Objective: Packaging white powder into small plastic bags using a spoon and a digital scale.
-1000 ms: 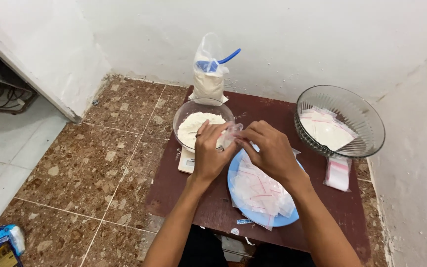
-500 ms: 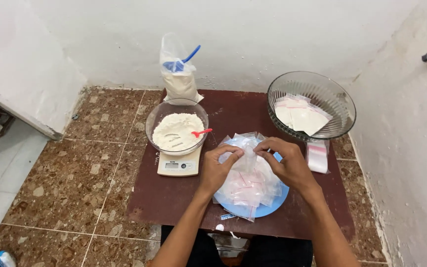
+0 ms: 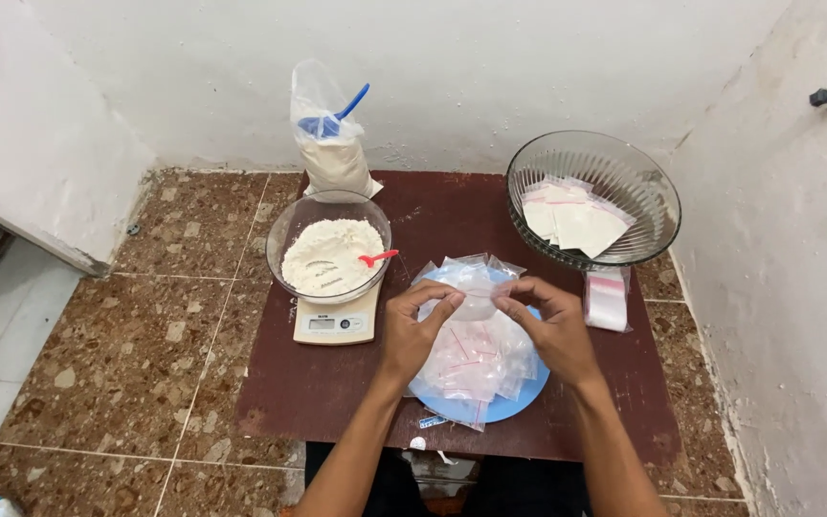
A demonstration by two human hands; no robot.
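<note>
Both hands (image 3: 480, 321) pinch clear zip bag (image 3: 476, 303) above blue plate (image 3: 519, 402) w/ bags.

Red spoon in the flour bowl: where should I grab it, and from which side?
Probably by the red spoon handle end, which rests over the right rim of the glass bowl, clear of the flour. Come from the right with the right hand, pinching it from above.

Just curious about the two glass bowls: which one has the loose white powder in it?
The glass bowl on the scale, left of the hands; it also holds a red spoon. The other bowl holds filled packets.
</note>
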